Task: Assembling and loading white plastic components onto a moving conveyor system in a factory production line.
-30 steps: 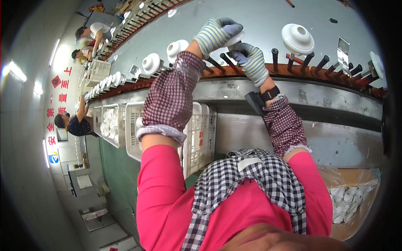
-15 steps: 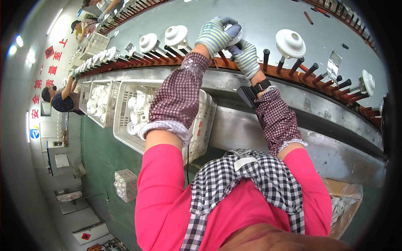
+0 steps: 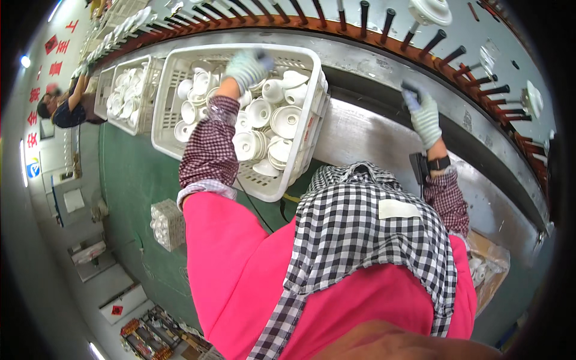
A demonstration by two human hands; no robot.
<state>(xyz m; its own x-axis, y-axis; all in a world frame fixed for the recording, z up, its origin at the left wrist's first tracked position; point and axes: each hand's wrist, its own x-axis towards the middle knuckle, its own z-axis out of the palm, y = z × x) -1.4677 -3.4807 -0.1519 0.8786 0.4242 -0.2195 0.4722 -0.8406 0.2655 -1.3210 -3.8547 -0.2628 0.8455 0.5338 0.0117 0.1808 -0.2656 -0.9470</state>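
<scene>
My left hand [image 3: 247, 71], in a striped glove with dark fingertips, is over a white plastic basket [image 3: 299, 150]. Motion smears its fingers, so their grip and anything in them cannot be made out. Beneath it, the basket holds many white cup- and disc-shaped parts [image 3: 259, 113], some stacked. My right hand [image 3: 425, 117], in a matching glove, hovers by the metal ledge [image 3: 384, 63] in front of a row of dark-tipped rods. Its fingers stretch out somewhat apart, with nothing visible in them. A white disc-shaped part [image 3: 429, 11] sits on a rod beyond that hand.
A second basket [image 3: 137, 123] of white parts stands to the left, near another person [image 3: 71, 111]. Along the far side runs the curved row of rods [image 3: 389, 24]. A small crate [image 3: 171, 225] is on the green floor; an open carton [image 3: 489, 264] stands at the lower right.
My hands were together at a white part above the rods. Now they are apart: the left has come down over the basket, the right back toward the ledge. The view has shifted too.
</scene>
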